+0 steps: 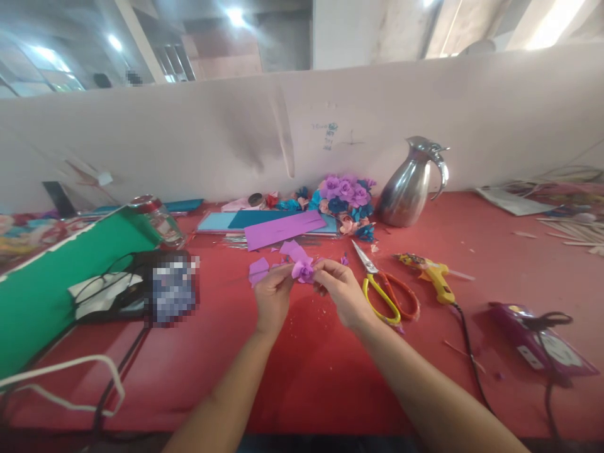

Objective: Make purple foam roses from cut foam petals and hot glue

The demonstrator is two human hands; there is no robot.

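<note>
Between my two hands is a small purple paper flower [302, 270], held just above the red table [302, 365]. My left hand [274, 292] pinches it from the left side. The fingers of my right hand [343, 290] are closed on its right edge. Cut pieces of purple paper [258, 270] lie right behind my hands. A long purple paper strip [283, 229] rests on blue sheets [214, 221] farther back. Behind it to the right sits a bunch of finished paper flowers [346, 192] in purple, blue and pink.
Scissors [384, 289] with yellow and orange handles and a yellow hot glue gun [431, 277] lie to the right. A metal jug [408, 182] stands at the back, a purple power strip [542, 340] at far right. At left are a glass jar [163, 223] and a green board [70, 283].
</note>
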